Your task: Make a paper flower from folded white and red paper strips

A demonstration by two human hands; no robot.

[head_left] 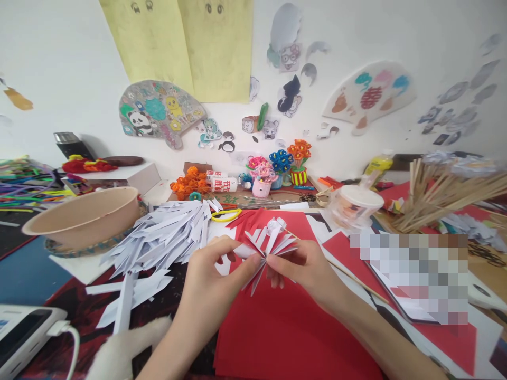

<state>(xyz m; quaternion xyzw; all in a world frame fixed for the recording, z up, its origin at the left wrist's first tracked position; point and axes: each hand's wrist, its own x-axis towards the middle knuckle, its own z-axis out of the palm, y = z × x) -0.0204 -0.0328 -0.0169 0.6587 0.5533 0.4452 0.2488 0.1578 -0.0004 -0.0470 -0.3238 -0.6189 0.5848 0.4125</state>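
My left hand (216, 279) and my right hand (307, 269) meet over a red paper sheet (285, 327) and pinch a white paper flower (269, 243) made of pointed strips. The flower sits on a thin wooden stick (356, 279) that runs down to the right past my right hand. Both hands have their fingers closed on the flower's base. A heap of white pointed paper strips (162, 237) lies just left of my left hand.
A tan bowl (85, 214) stands at the left. Yellow-handled scissors (226, 214) lie behind the strips. A lidded plastic cup (356, 206) and a bundle of wooden sticks (439, 195) are at the right. Small flower pots (277, 171) line the wall. A white device with cable (24, 332) sits bottom left.
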